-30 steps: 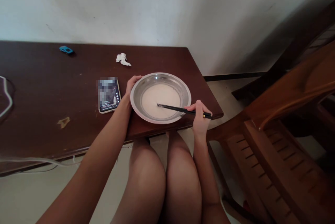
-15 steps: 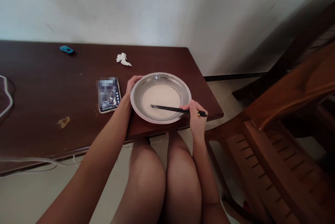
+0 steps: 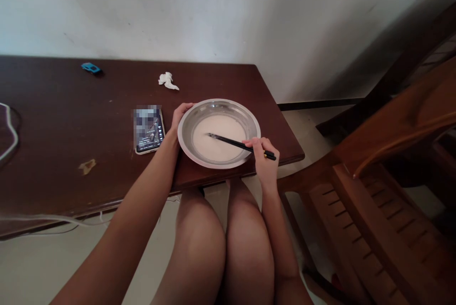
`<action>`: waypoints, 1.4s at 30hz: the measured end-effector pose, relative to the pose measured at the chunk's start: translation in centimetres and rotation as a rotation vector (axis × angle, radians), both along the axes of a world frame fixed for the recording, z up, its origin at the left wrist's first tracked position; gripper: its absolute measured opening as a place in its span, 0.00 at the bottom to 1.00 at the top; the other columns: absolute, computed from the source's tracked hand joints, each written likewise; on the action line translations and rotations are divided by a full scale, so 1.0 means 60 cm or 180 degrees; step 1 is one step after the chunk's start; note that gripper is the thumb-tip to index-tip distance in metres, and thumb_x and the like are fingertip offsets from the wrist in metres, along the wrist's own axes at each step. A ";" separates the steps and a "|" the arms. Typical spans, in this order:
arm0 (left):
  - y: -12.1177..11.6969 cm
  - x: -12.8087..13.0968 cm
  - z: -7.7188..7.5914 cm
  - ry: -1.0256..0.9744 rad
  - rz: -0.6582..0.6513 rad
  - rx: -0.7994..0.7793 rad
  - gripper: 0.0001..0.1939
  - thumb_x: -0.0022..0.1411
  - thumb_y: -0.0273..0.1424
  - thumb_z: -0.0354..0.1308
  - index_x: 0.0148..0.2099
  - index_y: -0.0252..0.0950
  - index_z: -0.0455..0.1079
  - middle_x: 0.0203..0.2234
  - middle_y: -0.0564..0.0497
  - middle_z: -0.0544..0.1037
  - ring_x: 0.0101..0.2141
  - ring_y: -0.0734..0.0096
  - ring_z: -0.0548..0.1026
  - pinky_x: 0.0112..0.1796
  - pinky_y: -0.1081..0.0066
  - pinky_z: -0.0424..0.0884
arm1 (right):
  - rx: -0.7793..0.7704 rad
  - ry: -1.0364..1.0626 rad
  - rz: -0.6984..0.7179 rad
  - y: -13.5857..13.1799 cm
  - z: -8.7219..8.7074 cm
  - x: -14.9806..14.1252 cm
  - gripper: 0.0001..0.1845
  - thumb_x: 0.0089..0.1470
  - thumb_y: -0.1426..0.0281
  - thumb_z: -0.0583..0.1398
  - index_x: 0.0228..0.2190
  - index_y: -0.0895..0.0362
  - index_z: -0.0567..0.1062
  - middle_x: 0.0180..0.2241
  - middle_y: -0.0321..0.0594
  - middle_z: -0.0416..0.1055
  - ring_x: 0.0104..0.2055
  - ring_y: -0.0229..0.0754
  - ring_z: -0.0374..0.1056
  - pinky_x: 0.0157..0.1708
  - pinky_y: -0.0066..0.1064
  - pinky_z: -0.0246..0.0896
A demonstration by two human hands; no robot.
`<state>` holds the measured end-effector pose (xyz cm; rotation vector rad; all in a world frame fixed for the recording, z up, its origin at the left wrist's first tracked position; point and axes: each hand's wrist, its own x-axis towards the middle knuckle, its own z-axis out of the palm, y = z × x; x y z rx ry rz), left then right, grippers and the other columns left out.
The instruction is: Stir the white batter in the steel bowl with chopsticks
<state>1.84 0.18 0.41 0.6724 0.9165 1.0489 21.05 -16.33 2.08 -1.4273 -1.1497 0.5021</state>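
Note:
A wide metal bowl (image 3: 185, 146) with a pale, milky liquid (image 3: 217, 146) in it stands near the front right end of the dark wooden table (image 3: 117, 91). My left hand (image 3: 181, 114) grips the bowl's left rim, its fingers partly hidden behind the side. In my right hand (image 3: 265, 157), closed over the bowl's right edge, is a pair of black chopsticks (image 3: 233, 142) with gold bands near the upper ends. Their tips are over the middle of the liquid, coated with something pale; whether they dip below the surface I cannot tell.
Left of the bowl lies a phone (image 3: 149, 130) with its screen lit. Crumpled tissue (image 3: 167, 81) and a blue toy car (image 3: 90, 68) sit farther back, towards the wall. White cables (image 3: 9, 129) run along the left side. A wooden chair (image 3: 342, 200) stands at the right.
The chopstick tips have moved away from me, towards the middle of the bowl, and my right hand has shifted slightly left. My left hand and the bowl keep their place.

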 end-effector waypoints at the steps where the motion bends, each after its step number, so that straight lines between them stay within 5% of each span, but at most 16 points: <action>1: 0.000 0.000 0.000 -0.0005 0.0007 -0.0013 0.14 0.59 0.31 0.46 0.25 0.38 0.70 0.19 0.52 0.76 0.32 0.61 0.76 0.33 0.67 0.72 | 0.0035 -0.0032 -0.0121 0.000 -0.001 0.001 0.16 0.55 0.60 0.54 0.23 0.54 0.74 0.28 0.36 0.77 0.34 0.40 0.69 0.42 0.36 0.60; 5: 0.000 0.000 0.001 -0.0052 0.0034 -0.0026 0.13 0.58 0.30 0.48 0.26 0.38 0.71 0.18 0.52 0.75 0.32 0.61 0.77 0.34 0.68 0.72 | 0.0350 0.0294 -0.0629 -0.002 -0.004 0.005 0.21 0.57 0.59 0.52 0.17 0.54 0.72 0.21 0.35 0.73 0.27 0.38 0.66 0.39 0.36 0.61; 11: -0.001 0.001 0.003 -0.0138 -0.0024 -0.0046 0.14 0.58 0.30 0.46 0.25 0.37 0.71 0.16 0.51 0.74 0.32 0.61 0.77 0.34 0.68 0.73 | 0.0032 0.0155 0.0048 -0.001 -0.002 -0.001 0.18 0.56 0.60 0.54 0.21 0.54 0.73 0.26 0.36 0.77 0.33 0.40 0.69 0.41 0.36 0.61; 17: 0.002 0.000 0.000 -0.0087 0.0016 -0.0028 0.14 0.58 0.29 0.47 0.25 0.37 0.70 0.16 0.52 0.74 0.29 0.64 0.77 0.33 0.69 0.73 | 0.0309 0.0281 -0.0595 -0.002 -0.003 0.006 0.21 0.57 0.59 0.52 0.18 0.54 0.72 0.21 0.35 0.74 0.27 0.38 0.67 0.38 0.35 0.61; 24: 0.004 0.000 -0.005 -0.0014 0.0059 0.0014 0.12 0.57 0.30 0.49 0.27 0.37 0.72 0.17 0.52 0.75 0.29 0.64 0.76 0.33 0.69 0.73 | -0.0047 0.0052 0.0015 0.002 -0.002 0.001 0.17 0.55 0.58 0.54 0.22 0.54 0.74 0.26 0.36 0.77 0.32 0.40 0.69 0.42 0.36 0.61; 31: 0.005 -0.001 -0.005 0.0010 0.0106 0.0032 0.12 0.57 0.30 0.49 0.26 0.37 0.71 0.17 0.53 0.75 0.29 0.64 0.76 0.31 0.70 0.73 | 0.0352 0.0304 -0.0631 -0.003 -0.006 0.007 0.23 0.57 0.58 0.51 0.17 0.54 0.71 0.20 0.34 0.74 0.26 0.38 0.68 0.40 0.36 0.61; 37: 0.006 -0.001 -0.007 -0.0001 0.0051 0.0009 0.12 0.57 0.31 0.49 0.26 0.37 0.71 0.17 0.52 0.75 0.29 0.64 0.77 0.33 0.69 0.73 | 0.0013 0.0034 0.0002 0.000 -0.001 -0.001 0.18 0.55 0.59 0.54 0.21 0.54 0.73 0.27 0.36 0.77 0.32 0.39 0.70 0.42 0.36 0.61; 42: 0.005 -0.001 -0.005 0.0001 0.0060 -0.0024 0.11 0.56 0.30 0.49 0.26 0.38 0.71 0.18 0.52 0.76 0.29 0.63 0.77 0.33 0.68 0.73 | 0.0252 0.0075 -0.0598 -0.001 -0.003 0.006 0.20 0.56 0.59 0.52 0.19 0.54 0.72 0.23 0.35 0.74 0.30 0.38 0.68 0.40 0.36 0.61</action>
